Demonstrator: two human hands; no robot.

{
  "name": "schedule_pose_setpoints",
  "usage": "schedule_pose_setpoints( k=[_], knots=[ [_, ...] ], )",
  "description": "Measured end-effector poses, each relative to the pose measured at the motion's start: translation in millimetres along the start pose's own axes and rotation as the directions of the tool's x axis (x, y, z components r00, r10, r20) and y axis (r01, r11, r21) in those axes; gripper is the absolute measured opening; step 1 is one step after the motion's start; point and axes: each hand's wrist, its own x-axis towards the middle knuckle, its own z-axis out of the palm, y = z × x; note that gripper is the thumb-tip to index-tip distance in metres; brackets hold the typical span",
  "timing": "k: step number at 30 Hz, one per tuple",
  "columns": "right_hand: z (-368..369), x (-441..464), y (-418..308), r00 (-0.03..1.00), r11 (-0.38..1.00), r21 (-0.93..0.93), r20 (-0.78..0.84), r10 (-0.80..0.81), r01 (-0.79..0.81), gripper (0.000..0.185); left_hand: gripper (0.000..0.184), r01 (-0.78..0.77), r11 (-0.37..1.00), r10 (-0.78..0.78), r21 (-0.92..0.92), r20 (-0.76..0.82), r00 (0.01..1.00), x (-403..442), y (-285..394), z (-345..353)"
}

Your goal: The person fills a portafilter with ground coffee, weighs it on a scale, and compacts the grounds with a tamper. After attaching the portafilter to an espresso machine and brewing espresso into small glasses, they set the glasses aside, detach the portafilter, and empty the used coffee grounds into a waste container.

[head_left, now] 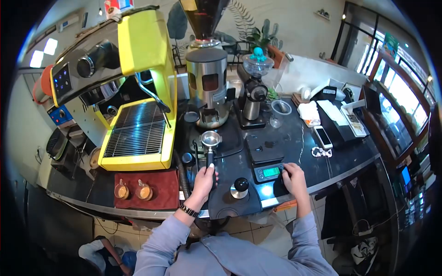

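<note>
My left hand is closed around the black handle of a portafilter, whose metal basket faces up over a black mat. The fingers of my right hand are bent against the right end of a digital scale with a lit green display; the digits are too small to read. Behind that display is the scale's dark platform. A tamper with a round black knob stands upright on a black mat between my hands.
A yellow espresso machine stands left, with two filled glass cups on a red cloth before it. Grinders stand behind. A phone and bracelet lie right. Another person is low at left.
</note>
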Motion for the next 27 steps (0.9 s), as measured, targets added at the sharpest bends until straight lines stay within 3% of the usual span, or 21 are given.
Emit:
schedule_pose_setpoints(
  k=[2, 7, 8, 10, 12, 14, 17, 18, 20, 22, 24, 27],
  knots=[
    [8, -13, 4, 0.998, 0.998, -0.04, -0.043, 0.039, -0.04, 0.023, 0.028, -0.087, 0.993, 0.089, 0.077, -0.027, 0.996, 19, -16, 2],
    [24, -28, 8, 0.993, 0.998, -0.044, -0.115, 0.028, -0.033, 0.025, 0.041, -0.108, 0.941, 0.163, 0.32, -0.15, 0.975, 26, -18, 3],
    [23, -29, 6, 0.992, 0.999, -0.035, -0.122, 0.032, -0.036, 0.025, 0.039, -0.129, 0.895, 0.22, 0.427, -0.17, 0.961, 28, -20, 1],
    [21, -30, 3, 0.989, 0.994, 0.022, -0.108, 0.105, -0.103, 0.023, 0.043, -0.254, 0.862, 0.355, 0.438, -0.165, 0.92, 31, -23, -2],
    [24, -32, 10, 0.992, 0.999, -0.02, -0.121, 0.041, -0.043, 0.022, 0.048, -0.338, 0.712, 0.502, 0.616, -0.109, 0.858, 28, -18, -1],
    [29, -34, 20, 0.995, 0.999, -0.039, -0.097, 0.001, -0.005, 0.022, 0.054, -0.332, 0.606, 0.517, 0.723, -0.041, 0.855, 19, -7, -3],
    [31, -31, 29, 0.999, 0.994, -0.098, -0.037, 0.037, -0.04, 0.023, 0.068, -0.197, 0.547, 0.397, 0.814, -0.045, 0.917, 14, -3, 1],
    [33, -31, 35, 0.999, 0.995, -0.094, -0.023, 0.038, -0.04, 0.024, 0.073, -0.197, 0.517, 0.375, 0.833, -0.014, 0.927, 16, -7, 1],
    [34, -34, 44, 0.999, 0.996, -0.089, -0.036, -0.016, 0.013, 0.025, 0.078, -0.21, 0.631, 0.372, 0.747, -0.053, 0.927, 13, -4, 5],
    [33, -35, 50, 0.999, 0.992, -0.122, -0.03, -0.028, 0.024, 0.027, 0.074, -0.334, 0.589, 0.53, 0.736, -0.039, 0.847, -3, -7, 7],
    [32, -36, 48, 1.0, 0.989, -0.145, -0.017, -0.003, 0.001, 0.028, 0.07, -0.544, 0.425, 0.752, 0.724, 0.053, 0.657, -33, -9, 3],
    [29, -34, 40, 0.999, 0.994, -0.107, 0.01, 0.039, -0.037, 0.03, 0.058, -0.695, 0.461, 0.772, 0.552, 0.136, 0.621, -76, -1, -9]
  ],
)
